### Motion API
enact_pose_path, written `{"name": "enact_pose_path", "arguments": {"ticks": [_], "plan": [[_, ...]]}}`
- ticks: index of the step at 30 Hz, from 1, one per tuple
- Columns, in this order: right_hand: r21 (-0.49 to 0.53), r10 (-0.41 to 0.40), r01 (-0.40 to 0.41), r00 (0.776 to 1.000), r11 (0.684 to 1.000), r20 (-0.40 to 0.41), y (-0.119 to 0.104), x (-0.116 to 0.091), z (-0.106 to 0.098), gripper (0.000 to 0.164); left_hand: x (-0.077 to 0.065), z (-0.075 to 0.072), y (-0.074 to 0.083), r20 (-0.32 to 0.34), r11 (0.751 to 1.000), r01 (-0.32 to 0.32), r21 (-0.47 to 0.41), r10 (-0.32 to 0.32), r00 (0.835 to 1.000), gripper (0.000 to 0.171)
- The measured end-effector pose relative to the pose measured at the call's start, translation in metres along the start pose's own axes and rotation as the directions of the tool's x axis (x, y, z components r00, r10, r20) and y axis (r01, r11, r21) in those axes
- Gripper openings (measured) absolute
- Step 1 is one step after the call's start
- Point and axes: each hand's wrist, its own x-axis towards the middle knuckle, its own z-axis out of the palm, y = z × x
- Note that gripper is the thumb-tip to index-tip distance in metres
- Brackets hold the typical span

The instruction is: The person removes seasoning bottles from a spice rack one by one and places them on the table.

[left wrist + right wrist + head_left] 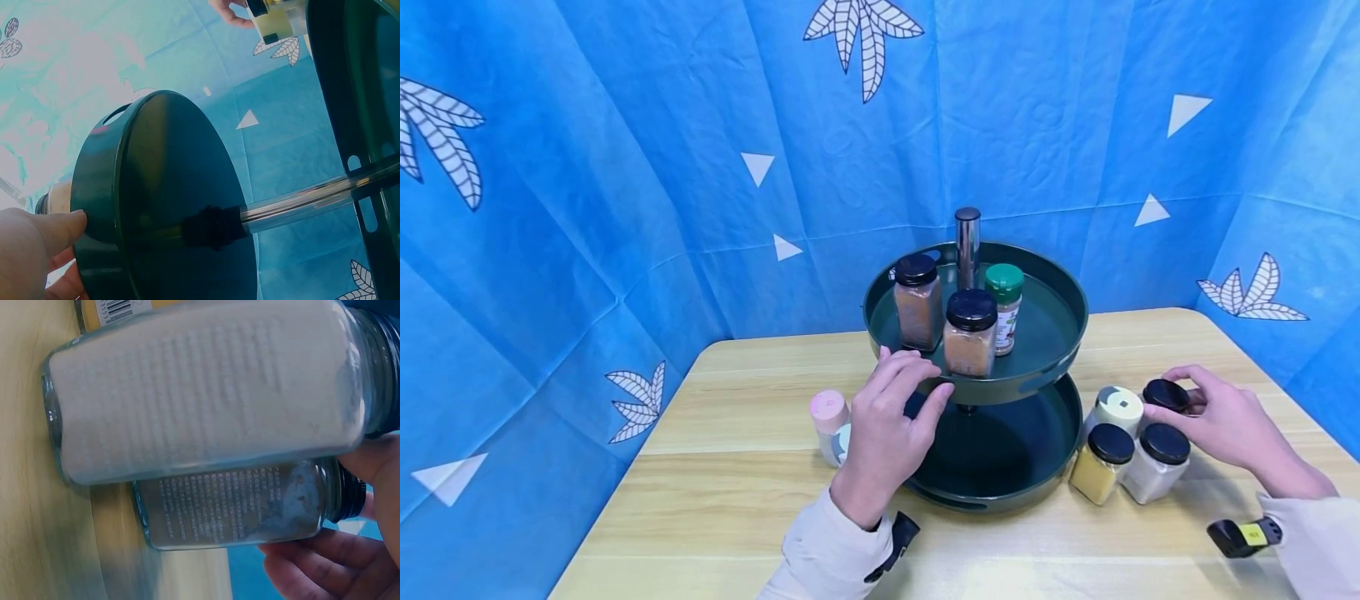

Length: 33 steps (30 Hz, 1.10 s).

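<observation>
Nearest, the left hand grips the upper tray of a two-tier stand at its edge, the thumb against the outer wall. The right hand is clamped, thumb and fingers, on the black lid of a grey-brown jar. A yellow jar and a white jar stand upright in front. The grey-brown jar, behind the white one at the right of the table, has its long axis vertical, lid uppermost; its clear body holds grey-brown powder and bears rows of fine pale print. Whether its base touches the table cannot be told. The stand, to the left, is glossy dark green, its two round trays set one above the other on a vertical metal pole. Two brown-filled jars and a green-capped bottle stand upright in the upper tray. Farthest hangs a blue cloth.
</observation>
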Motion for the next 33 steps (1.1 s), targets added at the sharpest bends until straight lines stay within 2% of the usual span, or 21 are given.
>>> {"name": "enact_pose_path", "arguments": {"ticks": [4, 6, 10, 13, 16, 19, 22, 25, 30, 33], "plan": [[0.038, 0.003, -0.004, 1.000, 0.999, 0.028, -0.001, -0.001, -0.004, 0.056, 0.000, 0.000, 0.001, 0.002, 1.000, 0.002, 0.001, -0.002, 1.000, 0.016], [0.067, 0.009, -0.009, 1.000, 0.998, 0.012, -0.002, -0.001, -0.008, 0.055, 0.000, 0.000, 0.001, 0.002, 1.000, 0.003, 0.002, -0.003, 1.000, 0.016], [0.123, 0.037, -0.022, 0.992, 0.992, -0.119, -0.009, 0.001, -0.016, 0.049, 0.000, -0.001, 0.002, 0.003, 1.000, 0.004, 0.000, -0.004, 1.000, 0.016], [0.151, 0.061, -0.026, 0.971, 0.988, -0.231, -0.020, 0.002, -0.022, 0.044, 0.000, 0.000, 0.002, 0.004, 1.000, 0.004, 0.000, -0.004, 1.000, 0.016], [0.171, 0.076, -0.027, 0.955, 0.985, -0.288, -0.036, 0.003, -0.028, 0.042, 0.000, 0.000, 0.003, 0.008, 1.000, 0.012, 0.001, -0.012, 1.000, 0.017], [0.214, 0.059, 0.012, 0.945, 0.977, -0.321, -0.055, 0.004, -0.031, 0.037, 0.000, 0.000, 0.003, 0.011, 1.000, 0.022, 0.006, -0.022, 1.000, 0.017], [0.255, 0.000, 0.097, 0.934, 0.962, -0.357, -0.074, 0.006, -0.034, 0.033, 0.000, 0.000, 0.003, 0.014, 1.000, 0.029, 0.009, -0.030, 0.999, 0.017], [0.244, -0.110, 0.219, 0.912, 0.945, -0.394, -0.090, 0.008, -0.034, 0.037, 0.000, 0.000, 0.004, 0.018, 0.999, 0.036, 0.008, -0.037, 0.999, 0.017], [0.135, -0.328, 0.417, 0.844, 0.899, -0.424, -0.110, 0.016, -0.031, 0.054, 0.000, 0.000, 0.004, 0.012, 0.999, 0.039, 0.011, -0.039, 0.999, 0.019], [0.080, -0.420, 0.491, 0.809, 0.867, -0.412, -0.118, 0.020, -0.029, 0.059, 0.000, -0.001, 0.004, 0.003, 0.999, 0.040, 0.015, -0.040, 0.999, 0.023]]}}
